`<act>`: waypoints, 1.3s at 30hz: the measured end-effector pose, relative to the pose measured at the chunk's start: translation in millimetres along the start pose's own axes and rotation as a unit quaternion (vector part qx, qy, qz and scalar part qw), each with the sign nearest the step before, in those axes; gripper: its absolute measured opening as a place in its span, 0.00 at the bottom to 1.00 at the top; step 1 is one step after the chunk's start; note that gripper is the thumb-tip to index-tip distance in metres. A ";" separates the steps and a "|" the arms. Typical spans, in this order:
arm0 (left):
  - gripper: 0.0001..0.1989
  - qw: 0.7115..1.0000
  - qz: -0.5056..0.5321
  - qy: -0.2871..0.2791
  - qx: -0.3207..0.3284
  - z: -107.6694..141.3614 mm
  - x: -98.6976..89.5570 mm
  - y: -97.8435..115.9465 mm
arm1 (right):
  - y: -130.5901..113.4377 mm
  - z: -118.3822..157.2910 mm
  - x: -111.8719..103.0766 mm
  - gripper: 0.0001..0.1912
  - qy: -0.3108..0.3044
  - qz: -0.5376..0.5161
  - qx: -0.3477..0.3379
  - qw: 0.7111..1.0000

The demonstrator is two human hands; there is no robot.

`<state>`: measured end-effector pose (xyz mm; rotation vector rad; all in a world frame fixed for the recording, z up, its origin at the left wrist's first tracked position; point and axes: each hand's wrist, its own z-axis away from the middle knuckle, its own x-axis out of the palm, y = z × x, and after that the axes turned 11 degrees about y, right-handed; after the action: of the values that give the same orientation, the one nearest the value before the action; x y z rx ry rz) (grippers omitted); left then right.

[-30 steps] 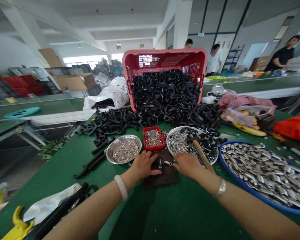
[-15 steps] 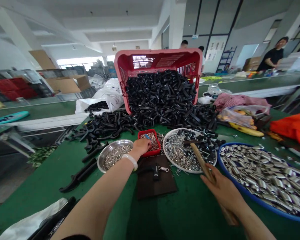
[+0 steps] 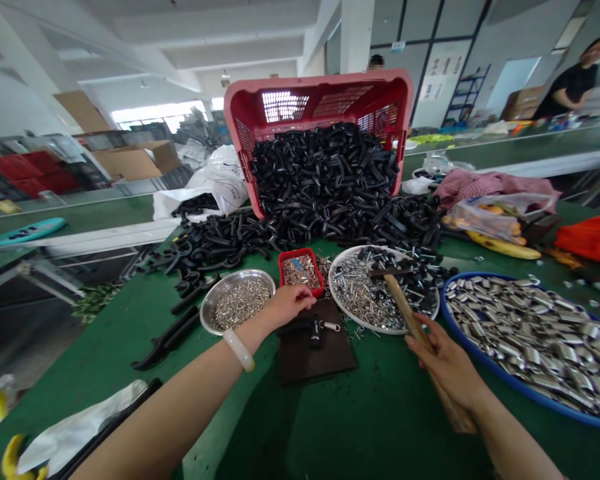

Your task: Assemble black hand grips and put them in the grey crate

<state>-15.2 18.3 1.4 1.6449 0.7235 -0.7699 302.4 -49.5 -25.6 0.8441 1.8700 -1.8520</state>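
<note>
My left hand [image 3: 291, 305] is closed, thumb and fingers pinched together, just in front of a small red tray [image 3: 321, 283] of small metal pins. What it pinches is too small to make out. Below it, on a dark plate [image 3: 310, 367], lies a black plastic part [image 3: 315, 332] with a coil spring [image 3: 330, 326] sticking out of its right side. Wrapped round the wooden handle of a hammer [image 3: 404, 303] is my right hand [image 3: 443, 363]. The hammer's dark head rests over a white round tray [image 3: 367, 328] of bolts and pins.
A steel bowl [image 3: 211, 325] of small rings stands left. At right is a blue tray [image 3: 485, 367] of springs. Behind, a tipped red crate [image 3: 320, 83] spills black plastic parts [image 3: 325, 173]. Bananas [image 3: 503, 247] lie back right. A person [image 3: 573, 87] stands at a far table.
My left hand has drawn back out of the red tray toward the black part on the plate. My right hand still holds the hammer in about the same place. The view has shifted slightly.
</note>
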 end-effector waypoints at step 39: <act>0.35 0.983 -0.112 -0.018 0.141 52.0 -0.5 -1.0 | -40.5 53.2 -15.1 0.28 -0.097 0.016 -0.208 0.973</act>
<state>-22.2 -32.5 -7.2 1.8163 0.8118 -1.1015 279.8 -102.5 11.6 0.5253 1.9995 -1.3881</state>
